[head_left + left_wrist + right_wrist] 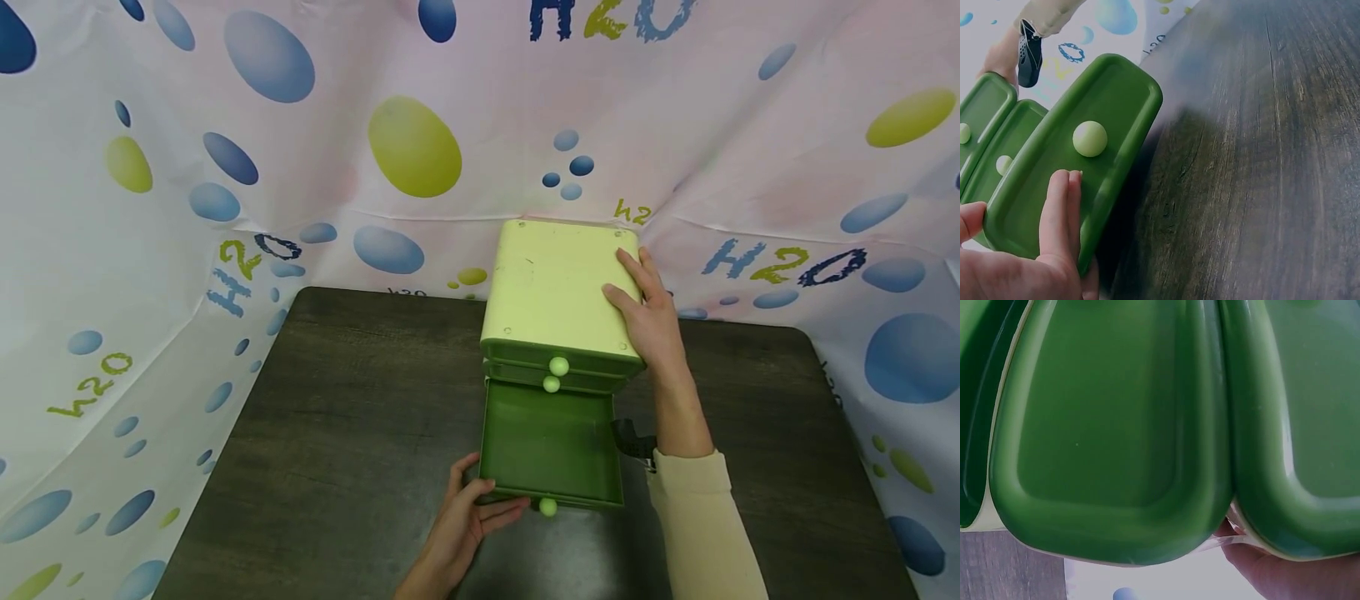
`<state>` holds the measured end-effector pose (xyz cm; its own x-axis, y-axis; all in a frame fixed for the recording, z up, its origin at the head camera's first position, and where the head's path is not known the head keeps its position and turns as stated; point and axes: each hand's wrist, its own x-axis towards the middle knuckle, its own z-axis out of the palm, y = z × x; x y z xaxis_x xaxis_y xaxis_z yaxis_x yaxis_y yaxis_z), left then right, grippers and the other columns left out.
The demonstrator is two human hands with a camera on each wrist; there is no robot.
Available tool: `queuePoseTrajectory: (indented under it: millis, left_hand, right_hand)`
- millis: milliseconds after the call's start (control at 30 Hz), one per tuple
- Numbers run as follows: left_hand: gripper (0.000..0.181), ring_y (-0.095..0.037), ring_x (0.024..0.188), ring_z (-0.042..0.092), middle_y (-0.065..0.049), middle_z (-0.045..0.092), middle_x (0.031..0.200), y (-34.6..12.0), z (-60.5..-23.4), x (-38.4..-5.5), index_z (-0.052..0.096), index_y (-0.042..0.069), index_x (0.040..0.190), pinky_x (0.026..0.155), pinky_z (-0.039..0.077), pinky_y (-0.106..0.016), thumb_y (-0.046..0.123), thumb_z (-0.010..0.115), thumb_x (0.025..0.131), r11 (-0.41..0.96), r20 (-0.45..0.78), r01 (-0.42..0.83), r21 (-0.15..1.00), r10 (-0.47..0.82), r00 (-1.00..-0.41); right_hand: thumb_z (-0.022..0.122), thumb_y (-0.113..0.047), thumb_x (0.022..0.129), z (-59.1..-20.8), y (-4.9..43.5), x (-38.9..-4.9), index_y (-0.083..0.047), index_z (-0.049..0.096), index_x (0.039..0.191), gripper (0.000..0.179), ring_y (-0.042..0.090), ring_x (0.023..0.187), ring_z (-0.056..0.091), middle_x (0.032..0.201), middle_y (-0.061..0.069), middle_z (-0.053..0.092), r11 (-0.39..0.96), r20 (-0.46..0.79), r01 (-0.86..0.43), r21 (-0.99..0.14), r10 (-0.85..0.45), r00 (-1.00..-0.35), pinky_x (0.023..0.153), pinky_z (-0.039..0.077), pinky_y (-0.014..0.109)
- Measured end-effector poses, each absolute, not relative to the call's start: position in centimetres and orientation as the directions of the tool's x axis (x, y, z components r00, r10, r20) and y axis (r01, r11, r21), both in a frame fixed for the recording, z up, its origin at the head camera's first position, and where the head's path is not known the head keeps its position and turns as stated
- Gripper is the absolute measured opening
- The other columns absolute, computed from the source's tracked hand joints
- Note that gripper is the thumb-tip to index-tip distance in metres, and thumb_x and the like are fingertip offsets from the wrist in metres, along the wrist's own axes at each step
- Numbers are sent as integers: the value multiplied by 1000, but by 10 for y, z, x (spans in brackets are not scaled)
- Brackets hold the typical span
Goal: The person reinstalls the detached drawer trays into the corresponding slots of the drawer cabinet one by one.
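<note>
A small drawer cabinet (562,283) has a pale yellow top and green drawers with round light green knobs. Its lowest drawer (551,442) is pulled out, and its inside looks bare. My left hand (467,529) is at this drawer's front left corner. In the left wrist view, two straight fingers (1057,215) lie against the drawer front below the knob (1090,139), and the thumb is by the upper edge. My right hand (652,321) rests on the cabinet's top right edge, fingers extended. The right wrist view shows the drawer fronts (1110,425) close up.
Under the cabinet is a dark wood-grain table (360,400). A white patterned sheet (337,150) hangs behind it and along the sides. The two upper drawers, with knobs (558,367), are pushed in. A black device (633,439) sits at the right wrist.
</note>
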<state>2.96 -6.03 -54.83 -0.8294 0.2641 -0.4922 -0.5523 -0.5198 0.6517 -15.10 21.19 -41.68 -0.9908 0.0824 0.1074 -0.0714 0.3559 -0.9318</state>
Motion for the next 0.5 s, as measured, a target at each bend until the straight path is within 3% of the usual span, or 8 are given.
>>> queuePoseTrajectory:
  millis: [233,500]
  left_hand:
    - [81,-42,106,67,-25,64,120,-59,-547,27,4,12,155,92,54,-46,17,61,98,-487,-493,-552,677,257,-831]
    - [89,-42,107,66,-29,49,130,-59,-548,26,3,12,157,93,53,-45,14,68,95,-478,-500,-558,678,257,-827]
  right_hand:
    - [61,-34,100,-415,211,-152,-27,37,155,61,22,152,4,167,-4,6,353,109,-72,-933,87,-990,118,13,55]
    - [59,-39,100,-415,212,-151,-29,36,156,61,23,152,2,167,-5,6,394,101,-63,-917,76,-992,117,12,58]
